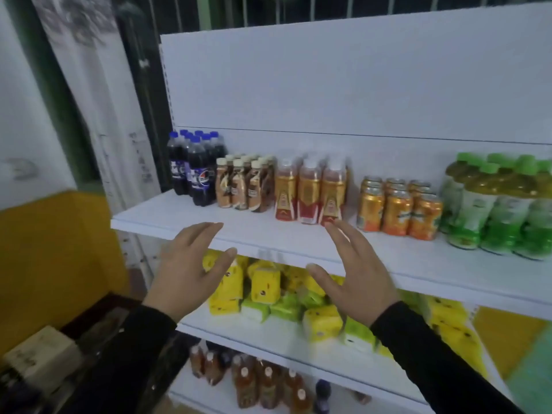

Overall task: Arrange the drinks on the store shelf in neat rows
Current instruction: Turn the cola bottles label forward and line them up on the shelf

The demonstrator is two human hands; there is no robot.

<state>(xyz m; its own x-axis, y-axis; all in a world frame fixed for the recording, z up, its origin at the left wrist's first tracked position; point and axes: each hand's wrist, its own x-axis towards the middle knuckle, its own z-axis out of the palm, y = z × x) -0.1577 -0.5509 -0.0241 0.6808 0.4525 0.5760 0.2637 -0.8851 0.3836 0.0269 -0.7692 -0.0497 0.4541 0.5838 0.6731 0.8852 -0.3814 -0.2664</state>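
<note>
We've both hands mid-frame w/ fingers spread, holding nothing: left hand (187,268) & right hand (358,273) before the top shelf (268,231), below the red-gold bottles (310,192).

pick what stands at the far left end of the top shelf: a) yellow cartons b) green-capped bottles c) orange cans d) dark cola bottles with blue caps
d, the dark cola bottles with blue caps stand at the left end of the top shelf; the orange cans and green-capped bottles stand further right.
</note>
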